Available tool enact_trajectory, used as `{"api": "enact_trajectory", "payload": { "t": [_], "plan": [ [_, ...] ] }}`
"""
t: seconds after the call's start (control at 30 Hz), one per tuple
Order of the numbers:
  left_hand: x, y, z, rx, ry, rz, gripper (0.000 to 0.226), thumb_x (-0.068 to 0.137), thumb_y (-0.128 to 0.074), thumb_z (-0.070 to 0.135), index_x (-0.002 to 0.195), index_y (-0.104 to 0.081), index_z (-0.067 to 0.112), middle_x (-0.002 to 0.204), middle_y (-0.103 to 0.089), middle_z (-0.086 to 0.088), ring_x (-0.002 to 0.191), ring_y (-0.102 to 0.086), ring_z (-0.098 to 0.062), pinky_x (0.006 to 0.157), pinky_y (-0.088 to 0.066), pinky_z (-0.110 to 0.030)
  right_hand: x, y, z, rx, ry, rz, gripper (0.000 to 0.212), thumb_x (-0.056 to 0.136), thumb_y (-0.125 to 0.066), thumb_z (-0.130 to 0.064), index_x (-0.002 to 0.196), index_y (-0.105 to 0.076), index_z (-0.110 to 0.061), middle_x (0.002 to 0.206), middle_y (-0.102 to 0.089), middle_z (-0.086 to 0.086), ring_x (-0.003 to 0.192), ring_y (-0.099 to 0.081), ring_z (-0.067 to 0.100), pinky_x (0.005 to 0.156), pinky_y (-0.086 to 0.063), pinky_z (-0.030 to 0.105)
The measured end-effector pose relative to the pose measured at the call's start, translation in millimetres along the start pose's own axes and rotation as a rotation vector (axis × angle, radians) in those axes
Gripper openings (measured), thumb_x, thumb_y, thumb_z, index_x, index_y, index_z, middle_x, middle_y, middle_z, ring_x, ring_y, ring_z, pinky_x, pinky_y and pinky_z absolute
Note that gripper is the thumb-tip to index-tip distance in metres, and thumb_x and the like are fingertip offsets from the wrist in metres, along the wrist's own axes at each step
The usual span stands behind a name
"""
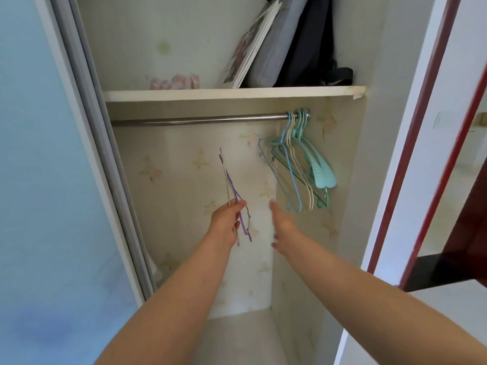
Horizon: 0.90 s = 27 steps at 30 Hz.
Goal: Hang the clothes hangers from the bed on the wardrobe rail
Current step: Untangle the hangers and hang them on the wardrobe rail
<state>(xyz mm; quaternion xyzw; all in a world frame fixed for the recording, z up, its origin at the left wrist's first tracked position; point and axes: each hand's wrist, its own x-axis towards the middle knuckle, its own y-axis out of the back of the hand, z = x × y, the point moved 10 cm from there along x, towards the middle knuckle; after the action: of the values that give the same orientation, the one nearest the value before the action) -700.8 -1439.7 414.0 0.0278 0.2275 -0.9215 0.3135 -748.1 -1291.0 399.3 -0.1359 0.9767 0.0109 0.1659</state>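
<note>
Inside the wardrobe, left hand (226, 219) fingers around two thin hangers (235, 198), right hand (283, 225) fingers straight, empty.

head cam: single view | faces forward into open wardrobe (184, 180), slightly upward toward rail (200, 119) and shelf (224, 94) | close, arm's reach | both forearms enter from bottom edge

Floral-papered wardrobe interior (184, 180), blue sliding door (39, 180).
</note>
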Motion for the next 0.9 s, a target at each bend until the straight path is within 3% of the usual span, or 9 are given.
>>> {"api": "enact_trajectory", "payload": {
  "t": [0.1,0.17,0.3,0.37,0.47,0.57,0.63,0.77,0.9],
  "plan": [
    [0.5,-5.5,-1.9,-0.011,-0.026,-0.005,0.013,0.086,-0.065,0.005,0.095,-0.069,0.013,0.091,-0.067,-0.001,0.08,-0.057,-0.015,0.081,-0.045,-0.026,-26.5,-42.9,-15.4,-0.362,0.291,-0.169,0.058,0.085,-0.039,-0.073,0.094,-0.059,-0.019,0.102,-0.058,0.001,0.099,-0.055,0.021,0.081,-0.042,0.03],
    [0.0,-7.6,-2.5,-0.045,-0.029,-0.037,0.029,0.088,-0.062,0.004,0.117,-0.062,0.002,0.114,-0.067,-0.006,0.097,-0.061,-0.02,0.093,-0.045,-0.03,-45.4,-60.2,-28.7,-0.537,0.466,-0.223,0.056,0.092,-0.035,-0.065,0.068,-0.048,-0.016,0.075,-0.053,-0.001,0.071,-0.052,0.017,0.064,-0.037,0.027],
    [-3.6,1.4,1.2,0.042,-0.039,-0.025,0.009,0.096,-0.057,0.018,0.096,-0.064,0.013,0.101,-0.07,-0.002,0.079,-0.062,-0.013,0.062,-0.044,-0.023,-43.8,-60.8,-36.2,-0.694,0.571,-0.19,0.057,0.101,-0.029,-0.047,0.094,-0.061,0.0,0.096,-0.068,0.014,0.089,-0.062,0.028,0.083,-0.048,0.039],
    [-0.7,13.6,1.1,0.155,-0.052,-0.001,0.019,0.099,-0.05,0.028,0.097,-0.065,0.016,0.098,-0.07,-0.001,0.073,-0.059,-0.011,0.059,-0.042,-0.022,-37.5,-47.2,-43.2,-0.683,0.606,-0.045,0.044,0.102,-0.031,-0.031,0.1,-0.063,-0.001,0.102,-0.067,0.018,0.097,-0.06,0.033,0.085,-0.047,0.038],
    [0.5,44.3,9.1,0.352,-0.127,0.065,0.028,0.099,-0.05,0.032,0.102,-0.067,0.011,0.079,-0.062,0.0,0.055,-0.049,-0.013,0.048,-0.034,-0.02,-30.5,-27.0,-52.6,-0.734,0.633,0.122,0.043,0.101,-0.031,-0.03,0.097,-0.066,-0.006,0.102,-0.068,0.014,0.097,-0.061,0.033,0.086,-0.048,0.039],
    [2.3,78.0,31.3,0.649,-0.284,0.172,0.033,0.097,-0.054,0.033,0.093,-0.074,0.008,0.086,-0.068,-0.01,0.075,-0.063,-0.03,0.062,-0.039,-0.024,-30.3,-7.9,-67.6,-0.759,0.654,0.198,0.045,0.1,-0.035,-0.036,0.094,-0.069,-0.008,0.095,-0.069,0.013,0.089,-0.062,0.032,0.078,-0.051,0.038],
    [2.9,103.8,37.4,0.778,-0.273,0.262,0.037,0.099,-0.048,0.034,0.093,-0.075,0.01,0.091,-0.065,-0.006,0.091,-0.061,-0.028,0.075,-0.038,-0.025,-30.6,7.9,-79.8,-0.722,0.66,0.25,0.043,0.099,-0.041,-0.038,0.09,-0.072,-0.01,0.09,-0.07,0.009,0.085,-0.062,0.03,0.073,-0.049,0.033],
    [1.7,133.9,40.2,0.866,-0.237,0.39,0.047,0.1,-0.039,0.036,0.087,-0.07,0.005,0.073,-0.058,-0.001,0.075,-0.054,-0.025,0.069,-0.038,-0.028,-21.7,32.5,-89.4,-0.748,0.593,0.32,0.045,0.098,-0.042,-0.038,0.089,-0.073,-0.007,0.086,-0.069,0.01,0.083,-0.062,0.031,0.072,-0.047,0.032],
    [-13.7,113.3,55.1,0.843,-0.48,0.443,0.044,0.103,-0.033,0.033,0.072,-0.05,0.006,0.068,-0.052,-0.007,0.072,-0.053,-0.03,0.062,-0.034,-0.03,-16.0,47.0,-81.0,-0.815,0.499,0.345,0.048,0.098,-0.039,-0.041,0.089,-0.072,-0.006,0.087,-0.069,0.012,0.078,-0.06,0.03,0.065,-0.044,0.031]
  ]
}}
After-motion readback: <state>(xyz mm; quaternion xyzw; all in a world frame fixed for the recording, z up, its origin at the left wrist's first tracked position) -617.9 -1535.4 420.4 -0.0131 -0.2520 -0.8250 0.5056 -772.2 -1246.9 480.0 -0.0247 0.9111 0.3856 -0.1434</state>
